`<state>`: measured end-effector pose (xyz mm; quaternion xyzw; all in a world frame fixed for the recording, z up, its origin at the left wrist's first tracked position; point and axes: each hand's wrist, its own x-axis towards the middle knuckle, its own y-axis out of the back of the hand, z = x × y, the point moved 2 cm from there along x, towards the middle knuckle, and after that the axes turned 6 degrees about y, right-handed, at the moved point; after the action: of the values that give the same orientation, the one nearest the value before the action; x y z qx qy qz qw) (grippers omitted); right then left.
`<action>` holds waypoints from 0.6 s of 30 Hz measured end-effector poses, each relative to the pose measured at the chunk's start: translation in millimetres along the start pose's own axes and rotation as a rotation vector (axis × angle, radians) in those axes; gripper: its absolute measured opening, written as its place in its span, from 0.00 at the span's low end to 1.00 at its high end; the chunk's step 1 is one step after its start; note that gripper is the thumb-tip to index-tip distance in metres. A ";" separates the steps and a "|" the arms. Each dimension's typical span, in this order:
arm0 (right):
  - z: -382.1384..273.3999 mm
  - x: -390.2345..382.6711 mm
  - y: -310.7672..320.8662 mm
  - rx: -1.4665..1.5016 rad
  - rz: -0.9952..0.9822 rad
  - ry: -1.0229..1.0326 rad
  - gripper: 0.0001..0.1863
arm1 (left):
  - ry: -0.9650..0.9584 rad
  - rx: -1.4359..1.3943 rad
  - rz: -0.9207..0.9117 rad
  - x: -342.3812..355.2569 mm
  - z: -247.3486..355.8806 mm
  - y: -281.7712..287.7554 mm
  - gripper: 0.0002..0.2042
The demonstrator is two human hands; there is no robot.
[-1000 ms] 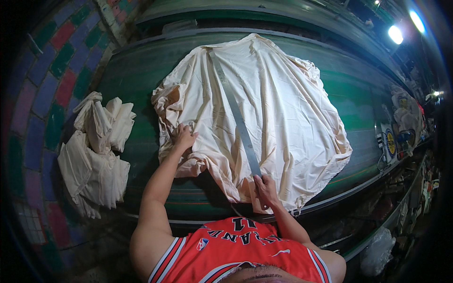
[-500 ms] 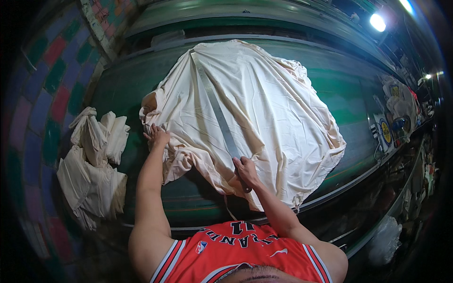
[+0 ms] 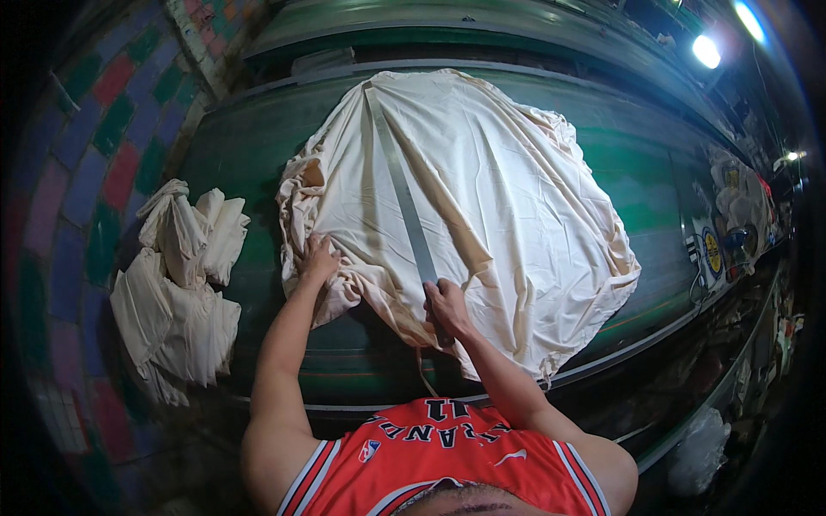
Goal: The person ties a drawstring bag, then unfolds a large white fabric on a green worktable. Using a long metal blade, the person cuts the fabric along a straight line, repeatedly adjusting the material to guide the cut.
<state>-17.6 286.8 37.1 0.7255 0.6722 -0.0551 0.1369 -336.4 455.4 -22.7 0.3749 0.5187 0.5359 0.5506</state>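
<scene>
A large cream cloth (image 3: 508, 198) lies spread and wrinkled across a green table, its left edge gathered in folds. My left hand (image 3: 321, 261) is at the near left edge of this cloth, fingers bent into the gathered fabric. My right hand (image 3: 447, 310) is closed around the dark handle of a long, flat metal blade (image 3: 404, 193). The blade lies on the cloth, slanting away from me toward the far left edge. Part of the handle is hidden under my fingers.
To the left is a pile of folded cream cloth (image 3: 176, 297), beside a wall of coloured bricks (image 3: 107, 228). The green table (image 3: 637, 168) extends rightward to plastic-wrapped items (image 3: 740, 193). Clear crumpled plastic (image 3: 699, 451) sits low at the right. Another long table (image 3: 430, 34) stands behind.
My left hand has moved right, its fingers now more bent into the cloth. The cloth's left edge has shifted inward. My right hand keeps its hold on the blade's handle. The view has shifted slightly.
</scene>
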 end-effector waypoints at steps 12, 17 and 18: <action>-4.6 23.8 -16.0 -0.011 -0.077 -0.045 0.19 | 0.430 0.089 -0.037 14.5 -37.5 63.4 0.28; -2.7 29.4 -18.4 -0.011 -0.024 -0.002 0.20 | -0.301 0.075 0.356 -52.3 43.0 27.5 0.09; -1.6 25.7 -17.8 -0.028 -0.035 0.009 0.20 | -0.497 -0.143 0.340 -75.8 57.0 22.2 0.02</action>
<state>-33.1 313.0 29.6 0.7119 0.6861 -0.0449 0.1431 -276.8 392.6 22.0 0.5362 0.2590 0.5475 0.5880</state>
